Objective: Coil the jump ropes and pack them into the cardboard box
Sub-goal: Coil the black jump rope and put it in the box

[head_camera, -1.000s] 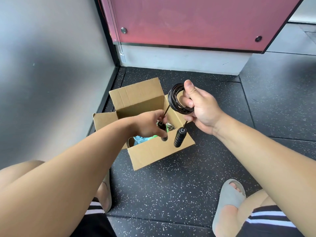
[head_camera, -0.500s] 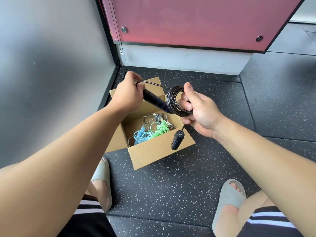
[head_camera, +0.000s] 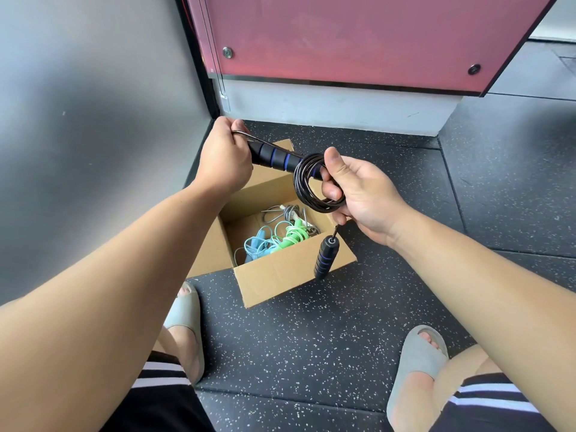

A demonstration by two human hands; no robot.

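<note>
A black jump rope is wound into a coil (head_camera: 314, 185) above the open cardboard box (head_camera: 280, 275). My right hand (head_camera: 358, 194) grips that coil with thumb on top. My left hand (head_camera: 226, 157) grips one black-and-blue handle (head_camera: 277, 157), whose far end pokes through the coil; a short loop of rope runs from my fist. The second handle (head_camera: 324, 257) hangs below my right hand, in front of the box's near wall. Inside the box lie a green rope (head_camera: 294, 233), a blue rope (head_camera: 258, 244) and a grey rope (head_camera: 286, 212).
The box stands on black speckled floor mats (head_camera: 311, 344) in a corner, with a grey wall (head_camera: 93, 120) to the left and a red panel (head_camera: 358, 39) behind. My feet in grey slippers (head_camera: 185, 316) flank the box on the near side.
My left hand has lifted the handle from the box opening up and left, then fed its end through the coil. The right hand kept holding the coil almost still.
</note>
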